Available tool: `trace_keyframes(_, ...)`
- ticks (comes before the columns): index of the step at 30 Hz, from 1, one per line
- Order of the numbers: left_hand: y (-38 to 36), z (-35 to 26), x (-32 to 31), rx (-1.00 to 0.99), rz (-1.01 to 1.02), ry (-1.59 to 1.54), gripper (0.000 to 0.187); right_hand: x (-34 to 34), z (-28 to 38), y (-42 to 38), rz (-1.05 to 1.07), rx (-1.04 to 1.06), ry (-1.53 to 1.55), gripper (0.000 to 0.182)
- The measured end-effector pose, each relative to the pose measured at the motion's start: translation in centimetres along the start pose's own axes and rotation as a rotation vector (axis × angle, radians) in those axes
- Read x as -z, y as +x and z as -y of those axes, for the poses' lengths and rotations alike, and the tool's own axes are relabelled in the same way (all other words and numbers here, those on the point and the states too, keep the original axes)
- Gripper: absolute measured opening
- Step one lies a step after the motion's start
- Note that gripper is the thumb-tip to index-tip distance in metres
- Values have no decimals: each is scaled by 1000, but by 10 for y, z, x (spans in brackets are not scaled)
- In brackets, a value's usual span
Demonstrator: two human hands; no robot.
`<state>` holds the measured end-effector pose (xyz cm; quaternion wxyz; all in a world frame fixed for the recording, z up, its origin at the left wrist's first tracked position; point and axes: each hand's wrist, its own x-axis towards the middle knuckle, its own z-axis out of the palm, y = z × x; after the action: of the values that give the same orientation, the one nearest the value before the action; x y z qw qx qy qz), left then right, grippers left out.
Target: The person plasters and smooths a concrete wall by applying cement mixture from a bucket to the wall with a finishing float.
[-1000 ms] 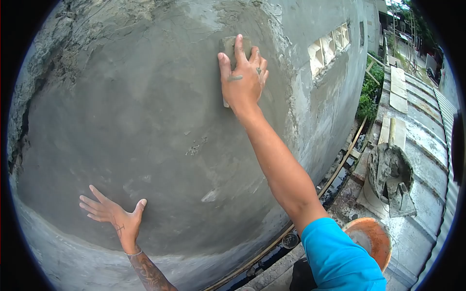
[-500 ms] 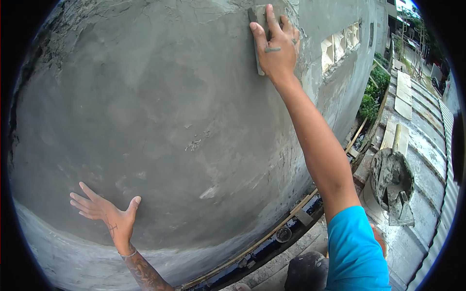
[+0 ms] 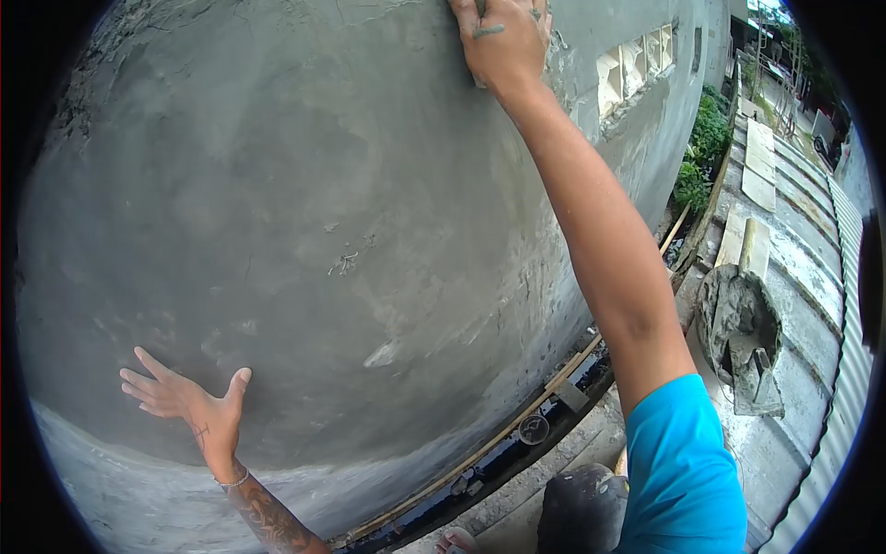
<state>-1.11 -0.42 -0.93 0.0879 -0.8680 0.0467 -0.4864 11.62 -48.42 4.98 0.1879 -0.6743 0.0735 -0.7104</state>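
Observation:
Grey, damp-looking plaster covers the wall (image 3: 305,203), with rough patches at its upper left. At the lower left my left hand (image 3: 189,397) rests near or against the plaster, fingers and thumb spread, holding nothing. My right hand (image 3: 506,39) is high on the wall by its right edge, its fingertips partly cut off by the top of the view. It is closed on a flat float, of which only a small grey bit (image 3: 479,81) shows beside the palm. Wet mortar is smeared on the back of this hand.
A vent opening (image 3: 635,69) pierces the wall's right face. A bucket of mortar (image 3: 738,319) with a trowel (image 3: 762,379) stands on the ribbed metal roof (image 3: 812,277) at the right. Below runs a dark water channel (image 3: 498,466) edged by a wooden strip, with green plants (image 3: 701,148) beyond.
My right hand has slid upward with the float, now mostly out of sight. The wall and my left hand appear slightly further left in the view; the left hand stays spread.

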Motion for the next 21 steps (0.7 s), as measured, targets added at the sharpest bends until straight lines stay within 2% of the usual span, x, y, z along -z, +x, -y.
trace_keyframes(2,2,0,0,4,-16,-3,143,13,-6,-65,6,32,-53,51)
trace_keyframes(4,2,-4,2,24,-14,-25,143,31,-23,-188,151,-66,-62,59)
trace_keyframes(6,-2,-6,5,28,5,-15,144,53,-43,-302,283,-241,-85,58)
trace_keyframes(7,2,-5,4,33,-2,-10,144,58,-49,-341,317,-414,-96,56)
trace_keyframes(9,0,0,5,24,-8,-16,144,56,-45,-335,289,-392,-28,56)
trace_keyframes(11,5,-3,3,34,-30,-33,144,38,-47,-284,210,-306,-50,56)
trace_keyframes(15,-1,-5,3,39,-7,-21,144,7,-50,-87,46,-113,-120,52)
trace_keyframes(16,2,-5,2,34,-6,-11,144,3,-44,-47,21,-96,-108,52)
trace_keyframes(17,3,-4,3,17,7,-10,144,4,-33,-21,82,-193,-62,53)
trace_keyframes(18,3,-5,3,16,12,-10,143,2,-27,-8,137,-277,-7,55)
trace_keyframes(21,-1,-3,5,35,10,-3,143,5,-31,-37,31,-46,-68,52)
